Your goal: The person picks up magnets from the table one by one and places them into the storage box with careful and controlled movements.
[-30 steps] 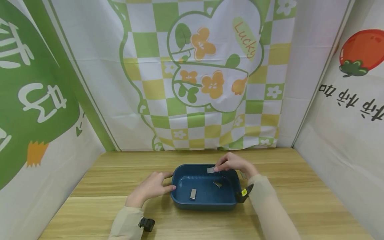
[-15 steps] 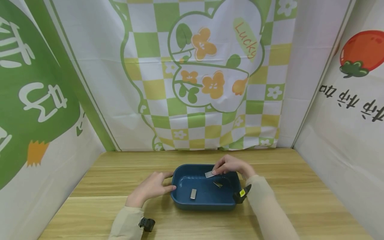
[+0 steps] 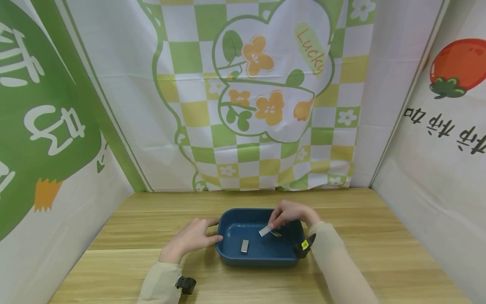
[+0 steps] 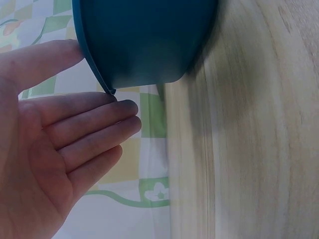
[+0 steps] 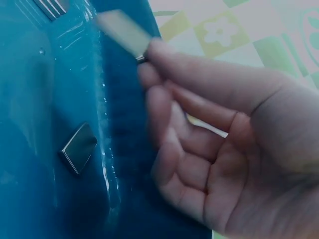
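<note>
A dark blue rectangular bin (image 3: pixel 262 262) stands on the wooden table. Over its inside my right hand (image 3: pixel 290 213) pinches one end of a small flat silver metal bar (image 3: pixel 264 230) between thumb and finger; in the right wrist view this held bar (image 5: pixel 122 31) is tilted and blurred. Two similar pieces lie on the bin's floor: one silver bar (image 3: pixel 244 246) left of the middle, and another bar (image 3: pixel 278 234) partly behind the held one. My left hand (image 3: pixel 191 236) touches the bin's left rim, its fingers (image 4: pixel 92 124) straight in the left wrist view.
Wooden table top (image 3: pixel 133 236) surrounds the bin. A green and white checked cloth (image 3: pixel 273 164) hangs behind the table, with printed cloth at both sides. Black wrist straps sit on the left sleeve (image 3: pixel 161 280) and the right sleeve (image 3: pixel 334 245).
My right hand has brought the silver bar from the bin's back edge down and forward over its floor. A pale piece beside the right wrist is now hidden. The left hand has stayed put.
</note>
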{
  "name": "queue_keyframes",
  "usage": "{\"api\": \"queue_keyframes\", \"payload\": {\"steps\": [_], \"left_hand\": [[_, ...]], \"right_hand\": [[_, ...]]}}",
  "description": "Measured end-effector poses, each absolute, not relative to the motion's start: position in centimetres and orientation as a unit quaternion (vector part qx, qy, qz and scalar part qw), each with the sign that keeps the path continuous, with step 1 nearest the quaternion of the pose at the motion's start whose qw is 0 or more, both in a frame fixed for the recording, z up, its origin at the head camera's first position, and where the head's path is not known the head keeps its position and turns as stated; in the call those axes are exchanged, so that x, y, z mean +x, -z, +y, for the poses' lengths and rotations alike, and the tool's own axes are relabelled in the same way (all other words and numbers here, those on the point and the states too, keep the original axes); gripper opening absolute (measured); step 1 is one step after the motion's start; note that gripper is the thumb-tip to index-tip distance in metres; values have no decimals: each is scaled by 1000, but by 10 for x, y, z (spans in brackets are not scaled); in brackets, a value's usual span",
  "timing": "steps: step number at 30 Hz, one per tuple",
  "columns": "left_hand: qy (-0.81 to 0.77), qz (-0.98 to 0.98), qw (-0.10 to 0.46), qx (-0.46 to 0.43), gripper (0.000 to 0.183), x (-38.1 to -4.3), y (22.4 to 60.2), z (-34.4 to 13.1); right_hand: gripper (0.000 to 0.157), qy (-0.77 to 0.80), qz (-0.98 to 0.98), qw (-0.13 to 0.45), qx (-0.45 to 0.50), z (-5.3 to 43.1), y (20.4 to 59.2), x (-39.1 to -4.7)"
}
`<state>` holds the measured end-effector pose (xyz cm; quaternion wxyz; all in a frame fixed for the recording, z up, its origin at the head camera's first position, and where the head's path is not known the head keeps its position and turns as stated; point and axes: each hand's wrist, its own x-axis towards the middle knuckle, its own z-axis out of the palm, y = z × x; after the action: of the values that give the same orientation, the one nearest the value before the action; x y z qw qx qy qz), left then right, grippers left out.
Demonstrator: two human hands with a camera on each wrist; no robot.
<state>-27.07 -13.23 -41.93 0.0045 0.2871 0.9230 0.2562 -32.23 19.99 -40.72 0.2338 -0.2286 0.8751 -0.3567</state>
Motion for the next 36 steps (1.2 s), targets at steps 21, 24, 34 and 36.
{"api": "queue_keyframes", "payload": {"steps": [21, 24, 34, 36], "left_hand": [[-253, 925, 6, 283, 53, -270, 419, -132], [-253, 926, 4, 279, 53, -270, 419, -132], [-254, 926, 3, 279, 52, -270, 420, -132], [-254, 926, 3, 280, 52, -270, 420, -132]], "right_hand": [[19, 367, 891, 182, -197, 225, 396, -319], [22, 370, 891, 173, -198, 227, 396, -318], [28, 407, 882, 139, -191, 237, 400, -315], [30, 416, 880, 133, -185, 240, 401, -315]]}}
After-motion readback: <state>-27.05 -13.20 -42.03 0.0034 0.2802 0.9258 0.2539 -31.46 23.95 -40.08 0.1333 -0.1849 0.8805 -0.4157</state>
